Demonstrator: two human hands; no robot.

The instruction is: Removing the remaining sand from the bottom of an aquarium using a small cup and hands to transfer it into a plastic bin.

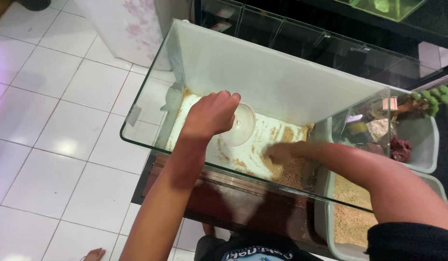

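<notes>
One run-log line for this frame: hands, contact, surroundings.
left hand: holds clear round plastic cup | right hand: in tan sand | site: clear glass tank | beside: grey plastic tub

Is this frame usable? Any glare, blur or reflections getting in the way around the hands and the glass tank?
Head view: a soft glare patch sits on the white floor tiles; the glass tank front wall reflects dimly, darkening the right hand in the sandy gravel; the left hand holding the clear plastic cup is evenly lit but slightly soft; straight edges bow toward the frame's corners.
</notes>
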